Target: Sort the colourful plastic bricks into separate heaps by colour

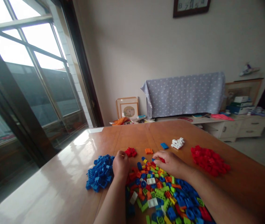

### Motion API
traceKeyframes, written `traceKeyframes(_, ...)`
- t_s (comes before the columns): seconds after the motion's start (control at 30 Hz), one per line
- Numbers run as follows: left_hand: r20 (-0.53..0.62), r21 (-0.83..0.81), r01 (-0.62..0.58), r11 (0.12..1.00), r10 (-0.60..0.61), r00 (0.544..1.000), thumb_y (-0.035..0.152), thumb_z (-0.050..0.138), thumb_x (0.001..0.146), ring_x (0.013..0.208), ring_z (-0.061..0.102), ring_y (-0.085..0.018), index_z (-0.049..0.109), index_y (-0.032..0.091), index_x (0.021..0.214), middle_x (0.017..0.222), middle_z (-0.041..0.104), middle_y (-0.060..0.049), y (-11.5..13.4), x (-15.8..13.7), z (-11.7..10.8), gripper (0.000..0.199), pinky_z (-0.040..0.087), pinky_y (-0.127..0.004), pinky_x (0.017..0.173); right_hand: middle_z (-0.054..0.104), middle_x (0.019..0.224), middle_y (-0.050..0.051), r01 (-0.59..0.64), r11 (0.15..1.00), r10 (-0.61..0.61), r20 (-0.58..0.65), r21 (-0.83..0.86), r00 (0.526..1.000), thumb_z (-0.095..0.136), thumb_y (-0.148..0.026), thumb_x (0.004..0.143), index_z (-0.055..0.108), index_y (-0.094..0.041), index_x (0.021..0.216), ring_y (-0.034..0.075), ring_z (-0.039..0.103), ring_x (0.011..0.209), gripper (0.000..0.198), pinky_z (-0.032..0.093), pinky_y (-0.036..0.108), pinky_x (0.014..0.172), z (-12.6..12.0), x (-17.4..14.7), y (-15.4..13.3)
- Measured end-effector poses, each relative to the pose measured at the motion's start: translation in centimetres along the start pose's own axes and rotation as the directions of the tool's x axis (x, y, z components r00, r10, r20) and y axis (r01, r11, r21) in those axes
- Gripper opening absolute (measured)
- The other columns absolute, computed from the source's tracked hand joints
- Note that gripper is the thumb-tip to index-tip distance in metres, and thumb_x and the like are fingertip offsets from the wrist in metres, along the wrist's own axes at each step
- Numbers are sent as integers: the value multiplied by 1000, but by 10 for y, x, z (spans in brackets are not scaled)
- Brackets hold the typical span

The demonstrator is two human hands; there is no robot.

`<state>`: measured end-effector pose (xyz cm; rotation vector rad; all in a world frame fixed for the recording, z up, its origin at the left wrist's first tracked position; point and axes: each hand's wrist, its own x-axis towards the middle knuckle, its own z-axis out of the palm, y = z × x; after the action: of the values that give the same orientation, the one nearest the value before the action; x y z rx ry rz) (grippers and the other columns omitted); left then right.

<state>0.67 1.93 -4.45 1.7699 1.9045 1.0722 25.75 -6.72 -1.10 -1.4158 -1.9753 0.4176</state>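
Note:
My left hand [121,164] is closed, fingers curled inward, between the blue brick pile [101,172] and a small cluster of red bricks [130,151]. Whatever lies inside its fingers is hidden. Curved over the far edge of a mixed heap of toy building bricks [159,194] is my right hand [169,162]. A red brick [162,160] shows between its thumb and fingers, and a bit of blue appears at the fingertips. The heap mixes blue, green, orange, yellow, red and white pieces. Just beyond the hands lies an orange brick [149,151].
Farther back on the wooden table [59,183] are a blue brick [164,146] and a white brick pile [177,143]. A larger red pile [209,160] lies on the right. Behind the table stands a low cabinet [231,128]; a glazed window [41,68] is at the left.

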Motion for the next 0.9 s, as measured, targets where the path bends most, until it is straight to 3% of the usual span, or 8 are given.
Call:
traceKeyframes(0.23, 3, 1, -60, 998, 60, 998, 28, 50, 93, 82, 68, -21, 66, 20, 86, 86, 73, -7, -3, 1, 4, 18, 43, -26, 68, 74, 92, 2, -37, 999, 37, 26, -6, 999, 59, -32, 89, 74, -23, 97, 20, 67, 86, 19, 49, 29, 77, -1, -1, -3)
traceKeyframes(0.63, 82, 44, -74, 996, 71, 994, 15, 52, 87, 98, 67, -23, 72, 17, 107, 101, 71, -10, -15, 12, 14, 28, 48, -27, 82, 75, 86, 1, -80, 997, 80, 32, 18, 996, 56, -33, 91, 74, -23, 95, 18, 67, 79, 21, 46, 26, 69, -4, -2, -2)
traceKeyframes(0.77, 21, 47, -109, 993, 108, 994, 15, 52, 85, 104, 65, -23, 69, 16, 107, 110, 68, -12, -15, 12, 15, 28, 48, -29, 86, 76, 88, 1, -76, 997, 76, 25, 8, 997, 56, -31, 91, 74, -23, 95, 19, 68, 80, 21, 47, 27, 72, -5, -2, -1)
traceKeyframes(0.9, 45, 10, -80, 997, 79, 996, 15, 51, 86, 104, 65, -23, 64, 19, 114, 112, 71, -10, -13, 10, 15, 31, 48, -29, 85, 77, 93, 2, -56, 998, 57, 8, -17, 998, 53, -30, 92, 75, -23, 99, 20, 69, 83, 23, 49, 28, 78, -5, -1, 1)
